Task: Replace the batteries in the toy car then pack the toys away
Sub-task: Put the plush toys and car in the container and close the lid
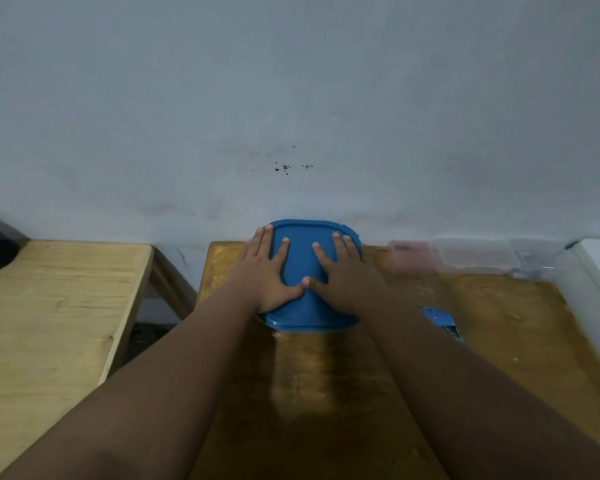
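My left hand [269, 271] flat, fingers spread, on blue lid [305, 306] | my right hand [343, 271] likewise, thumbs touching | neither grasping | lid near wall on darker wooden table [326, 375]

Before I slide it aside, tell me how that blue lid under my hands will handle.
The blue lid looks like thin moulded plastic, so it probably flexes a little under the left hand and right hand pressing flat on it. It is broad and flat, so unlikely to roll or tip. On the glossy wooden table, it may slide easily once pushed.
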